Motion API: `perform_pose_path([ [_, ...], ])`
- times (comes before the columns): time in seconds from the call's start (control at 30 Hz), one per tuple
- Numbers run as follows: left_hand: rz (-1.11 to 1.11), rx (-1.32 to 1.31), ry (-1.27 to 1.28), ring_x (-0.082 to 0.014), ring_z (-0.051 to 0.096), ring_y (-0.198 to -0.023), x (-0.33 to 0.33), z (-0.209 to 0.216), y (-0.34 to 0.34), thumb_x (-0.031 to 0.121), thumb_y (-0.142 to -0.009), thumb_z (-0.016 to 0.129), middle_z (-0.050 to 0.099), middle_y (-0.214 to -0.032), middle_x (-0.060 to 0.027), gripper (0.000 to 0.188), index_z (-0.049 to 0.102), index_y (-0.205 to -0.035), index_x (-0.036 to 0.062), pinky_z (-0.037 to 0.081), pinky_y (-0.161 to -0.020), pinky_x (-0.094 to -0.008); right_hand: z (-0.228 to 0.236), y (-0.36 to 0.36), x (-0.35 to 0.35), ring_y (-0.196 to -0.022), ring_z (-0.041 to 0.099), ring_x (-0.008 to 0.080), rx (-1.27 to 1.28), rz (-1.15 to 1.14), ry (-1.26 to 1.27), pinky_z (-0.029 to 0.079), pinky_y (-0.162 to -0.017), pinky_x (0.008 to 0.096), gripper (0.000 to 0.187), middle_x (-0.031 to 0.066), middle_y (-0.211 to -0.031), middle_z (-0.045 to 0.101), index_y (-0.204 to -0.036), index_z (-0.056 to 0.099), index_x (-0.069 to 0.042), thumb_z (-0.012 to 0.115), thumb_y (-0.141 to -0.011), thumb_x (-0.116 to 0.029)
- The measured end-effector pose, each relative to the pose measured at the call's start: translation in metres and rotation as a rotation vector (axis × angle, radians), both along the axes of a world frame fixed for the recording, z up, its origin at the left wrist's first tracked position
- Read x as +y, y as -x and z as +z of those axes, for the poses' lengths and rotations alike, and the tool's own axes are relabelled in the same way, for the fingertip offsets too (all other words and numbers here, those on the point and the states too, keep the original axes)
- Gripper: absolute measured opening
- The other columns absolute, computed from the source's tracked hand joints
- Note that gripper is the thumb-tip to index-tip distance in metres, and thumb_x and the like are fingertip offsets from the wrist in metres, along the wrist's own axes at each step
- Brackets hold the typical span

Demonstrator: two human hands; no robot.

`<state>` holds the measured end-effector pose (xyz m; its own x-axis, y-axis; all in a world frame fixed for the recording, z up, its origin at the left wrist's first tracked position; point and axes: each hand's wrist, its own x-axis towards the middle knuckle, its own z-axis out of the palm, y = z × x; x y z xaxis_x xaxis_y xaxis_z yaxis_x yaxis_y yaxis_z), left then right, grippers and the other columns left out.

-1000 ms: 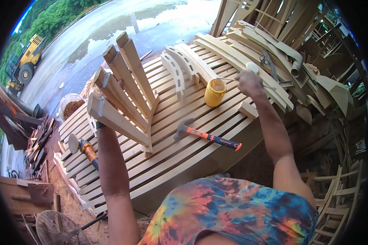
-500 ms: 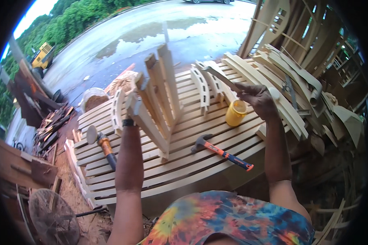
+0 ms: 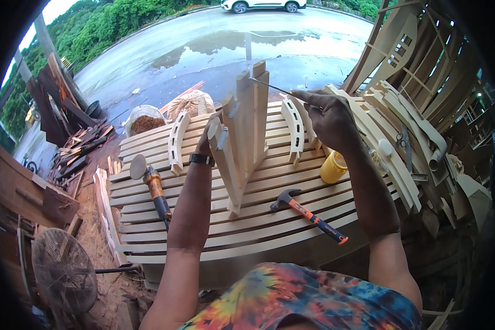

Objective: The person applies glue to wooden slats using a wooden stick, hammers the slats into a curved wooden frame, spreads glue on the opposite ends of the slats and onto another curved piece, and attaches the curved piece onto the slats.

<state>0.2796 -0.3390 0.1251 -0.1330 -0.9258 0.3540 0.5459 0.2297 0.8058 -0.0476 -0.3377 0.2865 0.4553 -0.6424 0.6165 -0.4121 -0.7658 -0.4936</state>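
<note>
My left hand [image 3: 204,144] is closed round the nearest upright of a pale wooden frame [image 3: 240,159] that stands on the slatted bench. Its fingers are partly hidden behind the wood. Whitish paste shows near the tops of the nearer uprights. My right hand [image 3: 335,118] pinches a thin flat stick [image 3: 274,87], whose tip is at the top of the farther uprights. An open yellow jar [image 3: 333,168] stands below my right wrist. A hammer [image 3: 311,215] with an orange and dark handle lies nearer me. An angle grinder [image 3: 155,190] rests left of my left forearm.
Curved slotted wooden pieces [image 3: 178,144] stand on the slatted bench [image 3: 247,234]. Long boards [image 3: 368,143] and a clamp [image 3: 404,144] are piled to the right. A sack [image 3: 190,104] and a sawdust-filled tub [image 3: 144,122] sit beyond. A round fan [image 3: 65,269] is lower left.
My right hand has moved the stick from above the jar area leftward to the frame's uprights. My left hand stays on the frame. The view has shifted, and a white car shows more fully.
</note>
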Motion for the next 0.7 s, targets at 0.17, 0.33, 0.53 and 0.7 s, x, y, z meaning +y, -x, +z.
perform_pose_path([
  [0.17, 0.002, -0.075, 0.126, -0.0172, 0.069, -0.105, -0.004, 0.006, 0.009, 0.03, -0.098, 0.059, 0.068, -0.125, -0.0108, 0.054, 0.053, -0.142, -0.0007, 0.059, -0.088, -0.0316, -0.004, -0.006, 0.009, -0.084, 0.071, 0.0275, 0.036, -0.069, 0.162, 0.057, -0.08, 0.0381, 0.035, 0.0127, -0.101, 0.076, -0.117, 0.076, -0.01, 0.058, -0.09, 0.003],
  [0.33, -0.056, -0.072, 0.076, -0.0134, 0.069, -0.099, -0.009, 0.005, 0.003, 0.026, -0.097, 0.058, 0.069, -0.12, -0.0085, 0.052, 0.053, -0.141, -0.0015, 0.058, -0.083, -0.028, 0.006, -0.019, 0.04, -0.099, 0.067, 0.0281, 0.223, -0.237, 0.364, 0.056, -0.089, 0.0407, 0.036, 0.0091, -0.108, 0.074, -0.118, 0.075, -0.01, 0.056, -0.09, 0.001],
  [0.53, 0.003, -0.163, 0.073, -0.0102, 0.067, -0.092, 0.001, 0.029, 0.026, 0.017, -0.099, 0.057, 0.069, -0.115, -0.0063, 0.04, 0.059, -0.135, -0.0007, 0.057, -0.076, -0.0255, 0.026, -0.015, 0.057, -0.103, 0.065, 0.0277, 0.446, -0.324, 0.476, 0.054, -0.091, 0.0409, 0.039, 0.0088, -0.108, 0.073, -0.121, 0.073, -0.008, 0.055, -0.088, 0.001],
  [0.7, 0.007, -0.143, 0.205, -0.0075, 0.064, -0.09, -0.005, 0.02, 0.022, 0.013, -0.1, 0.059, 0.07, -0.113, -0.0036, 0.035, 0.063, -0.133, 0.0001, 0.056, -0.074, -0.0234, 0.043, -0.013, 0.066, -0.1, 0.066, 0.0274, 0.464, -0.295, 0.51, 0.056, -0.088, 0.0414, 0.035, 0.011, -0.106, 0.074, -0.119, 0.074, -0.009, 0.056, -0.09, -0.001],
])
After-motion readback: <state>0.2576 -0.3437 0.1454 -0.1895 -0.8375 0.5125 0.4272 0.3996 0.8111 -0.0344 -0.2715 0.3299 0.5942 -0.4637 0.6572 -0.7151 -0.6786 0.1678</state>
